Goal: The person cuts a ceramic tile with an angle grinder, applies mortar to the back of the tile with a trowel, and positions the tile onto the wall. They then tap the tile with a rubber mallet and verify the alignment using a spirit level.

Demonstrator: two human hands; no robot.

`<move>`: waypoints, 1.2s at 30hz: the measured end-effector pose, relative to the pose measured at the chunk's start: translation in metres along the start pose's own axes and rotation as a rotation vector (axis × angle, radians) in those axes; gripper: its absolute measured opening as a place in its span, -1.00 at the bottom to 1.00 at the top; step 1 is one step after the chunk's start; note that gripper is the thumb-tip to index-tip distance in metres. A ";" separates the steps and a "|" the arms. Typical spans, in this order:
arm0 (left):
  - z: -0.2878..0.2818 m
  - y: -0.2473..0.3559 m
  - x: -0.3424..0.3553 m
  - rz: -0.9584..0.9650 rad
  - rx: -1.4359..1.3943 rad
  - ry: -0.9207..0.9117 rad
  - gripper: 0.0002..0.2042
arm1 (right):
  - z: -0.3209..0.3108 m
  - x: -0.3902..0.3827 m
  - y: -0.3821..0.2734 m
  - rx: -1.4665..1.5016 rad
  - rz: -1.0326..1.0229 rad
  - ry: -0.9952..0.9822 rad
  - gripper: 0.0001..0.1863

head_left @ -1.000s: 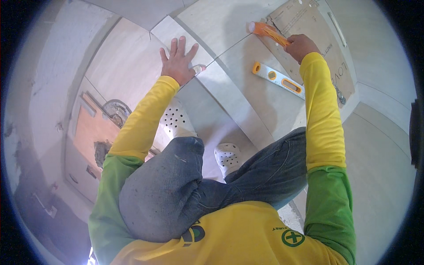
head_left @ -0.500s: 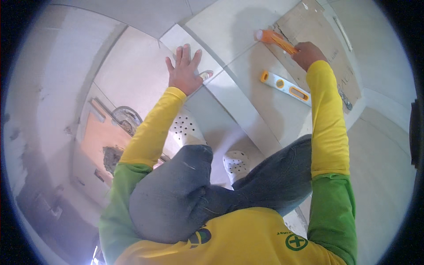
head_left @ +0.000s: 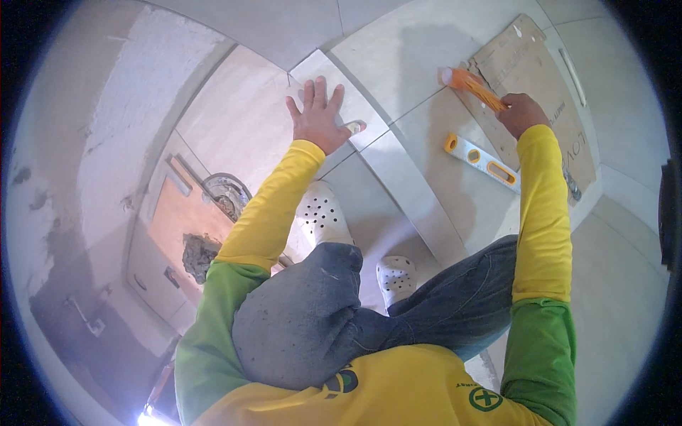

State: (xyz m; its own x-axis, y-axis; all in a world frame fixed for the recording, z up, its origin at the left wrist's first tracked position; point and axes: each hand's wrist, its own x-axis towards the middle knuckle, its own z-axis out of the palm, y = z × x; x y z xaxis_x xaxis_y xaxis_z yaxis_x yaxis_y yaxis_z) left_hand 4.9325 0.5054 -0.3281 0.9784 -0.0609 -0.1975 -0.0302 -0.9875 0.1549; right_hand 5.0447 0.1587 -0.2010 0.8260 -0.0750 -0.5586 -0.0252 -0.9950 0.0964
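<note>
My left hand [head_left: 318, 122] lies flat with fingers spread on a narrow pale tile strip [head_left: 369, 124], close to its joint with a second strip [head_left: 412, 192]. Something whitish wraps the thumb. In my right hand [head_left: 522, 115] is the handle of an orange mallet [head_left: 474, 86]; its pale-ended head is above the large floor tiles, near a cardboard sheet. Whether the head touches the tile I cannot tell. A spirit level [head_left: 483, 163] with yellow ends lies on the tiles just below the mallet, partly hidden by my right sleeve.
The flat cardboard sheet [head_left: 529, 64] covers tiles at right. Left of my left arm are a round metal-rimmed tool [head_left: 226, 193] and an orange-brown board [head_left: 170, 220] bearing grey mortar [head_left: 199, 255]. My feet, in white perforated clogs [head_left: 320, 213], stand beside the tile strip.
The whole view has shifted, so everything appears farther right and slightly lower. Both hands keep their places: the left flat on the strip, the right holding the mallet.
</note>
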 end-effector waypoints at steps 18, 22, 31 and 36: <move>-0.008 -0.003 0.001 -0.039 -0.041 0.008 -0.16 | 0.008 0.000 0.005 0.038 -0.053 0.034 -0.67; -0.006 -0.004 0.003 0.002 -0.056 0.031 -0.17 | 0.009 0.007 0.008 0.051 -0.037 0.006 -0.67; -0.009 -0.003 0.002 -0.007 0.015 -0.083 -0.08 | 0.009 0.003 0.007 0.137 0.017 0.005 -0.66; -0.009 -0.003 0.003 -0.006 0.022 -0.079 -0.09 | 0.010 0.003 0.008 0.177 0.032 -0.004 -0.66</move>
State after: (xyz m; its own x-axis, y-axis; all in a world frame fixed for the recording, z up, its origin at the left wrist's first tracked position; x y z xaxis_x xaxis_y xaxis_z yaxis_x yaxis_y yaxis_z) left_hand 4.9372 0.5099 -0.3204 0.9593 -0.0657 -0.2747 -0.0298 -0.9907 0.1326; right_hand 5.0419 0.1502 -0.2102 0.8208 -0.1065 -0.5611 -0.1504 -0.9881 -0.0324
